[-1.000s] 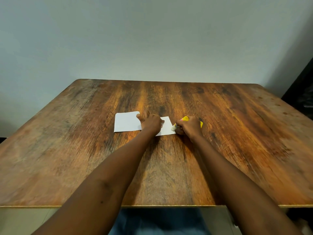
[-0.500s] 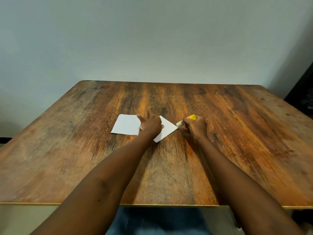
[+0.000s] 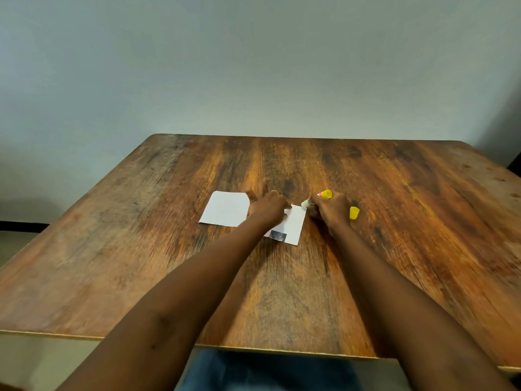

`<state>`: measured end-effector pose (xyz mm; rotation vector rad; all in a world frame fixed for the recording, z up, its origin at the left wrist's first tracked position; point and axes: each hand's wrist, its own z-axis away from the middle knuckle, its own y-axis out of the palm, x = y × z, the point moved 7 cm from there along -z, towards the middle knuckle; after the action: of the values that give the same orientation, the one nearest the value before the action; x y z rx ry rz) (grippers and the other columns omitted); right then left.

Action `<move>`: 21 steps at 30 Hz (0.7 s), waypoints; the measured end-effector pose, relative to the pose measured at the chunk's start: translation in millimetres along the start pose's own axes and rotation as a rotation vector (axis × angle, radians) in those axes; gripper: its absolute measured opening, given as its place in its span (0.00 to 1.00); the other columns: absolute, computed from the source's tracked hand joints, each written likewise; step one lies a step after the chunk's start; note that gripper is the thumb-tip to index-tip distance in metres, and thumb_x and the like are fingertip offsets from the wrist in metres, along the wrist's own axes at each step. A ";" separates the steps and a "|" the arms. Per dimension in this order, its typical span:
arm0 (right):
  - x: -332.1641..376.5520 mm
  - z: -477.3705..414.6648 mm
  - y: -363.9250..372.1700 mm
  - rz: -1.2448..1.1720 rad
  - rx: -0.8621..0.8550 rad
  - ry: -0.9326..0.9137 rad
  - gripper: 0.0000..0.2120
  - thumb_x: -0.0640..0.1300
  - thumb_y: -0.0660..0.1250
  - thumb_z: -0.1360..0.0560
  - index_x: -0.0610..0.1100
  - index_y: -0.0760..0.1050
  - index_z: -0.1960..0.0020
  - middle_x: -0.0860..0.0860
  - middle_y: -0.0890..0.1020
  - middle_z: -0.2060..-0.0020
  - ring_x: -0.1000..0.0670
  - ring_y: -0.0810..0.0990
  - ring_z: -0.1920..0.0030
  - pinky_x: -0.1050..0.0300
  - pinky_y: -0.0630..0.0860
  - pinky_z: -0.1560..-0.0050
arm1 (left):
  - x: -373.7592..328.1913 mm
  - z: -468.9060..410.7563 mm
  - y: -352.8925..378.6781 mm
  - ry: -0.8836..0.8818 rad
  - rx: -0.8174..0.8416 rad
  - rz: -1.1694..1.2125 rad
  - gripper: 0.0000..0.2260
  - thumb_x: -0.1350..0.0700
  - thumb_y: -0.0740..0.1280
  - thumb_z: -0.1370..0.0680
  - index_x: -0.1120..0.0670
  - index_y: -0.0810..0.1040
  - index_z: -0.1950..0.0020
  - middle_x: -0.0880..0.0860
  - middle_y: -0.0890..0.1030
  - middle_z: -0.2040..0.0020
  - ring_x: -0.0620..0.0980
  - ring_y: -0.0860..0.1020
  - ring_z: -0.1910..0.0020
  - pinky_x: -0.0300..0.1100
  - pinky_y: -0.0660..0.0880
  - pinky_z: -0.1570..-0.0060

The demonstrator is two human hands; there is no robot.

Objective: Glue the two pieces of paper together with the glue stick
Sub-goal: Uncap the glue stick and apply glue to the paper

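Observation:
Two white paper pieces lie near the middle of the wooden table [image 3: 394, 249]. The left paper [image 3: 225, 208] lies flat, with one corner under my left hand [image 3: 267, 208]. That hand presses fingers-spread on the right paper [image 3: 294, 225], which has a dark printed patch near its front edge. My right hand [image 3: 329, 211] grips the yellow glue stick [image 3: 317, 198], its pale tip touching the right paper's far right corner. A yellow cap [image 3: 354, 213] shows at the right side of that hand; I cannot tell whether the hand holds it.
A plain grey wall rises behind the table's far edge. The near table edge [image 3: 253, 349] runs just above my lap. A dark object shows at the far right border [image 3: 516, 162].
The right paper has turned under my left hand, and its dark printed patch now shows. My right hand still holds the glue stick at the paper's right corner. The view shifted slightly.

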<state>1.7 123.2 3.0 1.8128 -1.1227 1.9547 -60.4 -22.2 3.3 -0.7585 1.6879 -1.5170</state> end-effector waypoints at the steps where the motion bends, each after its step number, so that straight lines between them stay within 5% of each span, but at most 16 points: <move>1: 0.0 -0.8 -0.4 0.008 -0.011 -0.001 0.07 0.41 0.69 0.32 0.39 0.75 0.67 0.40 0.82 0.66 0.43 0.79 0.65 0.50 0.78 0.62 | -0.2 -0.9 2.2 -0.001 0.019 -0.007 0.15 0.52 0.63 0.22 0.45 0.76 0.35 0.51 0.74 0.34 0.59 0.58 0.29 0.62 0.51 0.33; 11: 0.9 -12.4 -3.4 0.000 -0.041 -0.001 0.12 0.42 0.69 0.33 0.46 0.71 0.73 0.41 0.81 0.69 0.45 0.77 0.68 0.51 0.76 0.63 | -0.5 -7.8 12.9 -0.088 -0.002 0.118 0.15 0.52 0.64 0.23 0.50 0.77 0.37 0.53 0.73 0.33 0.60 0.56 0.27 0.64 0.49 0.30; 21: 4.9 -19.4 5.5 0.089 0.005 -0.060 0.10 0.42 0.70 0.31 0.43 0.73 0.69 0.50 0.76 0.73 0.54 0.72 0.74 0.63 0.65 0.73 | 2.3 -14.6 16.9 -0.149 0.022 0.170 0.16 0.51 0.65 0.24 0.50 0.76 0.37 0.55 0.70 0.29 0.61 0.52 0.25 0.67 0.43 0.31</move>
<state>-17.1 131.0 7.0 1.8658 -1.2385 1.9657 -73.0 -13.7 -13.2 -0.6814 1.5801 -1.3274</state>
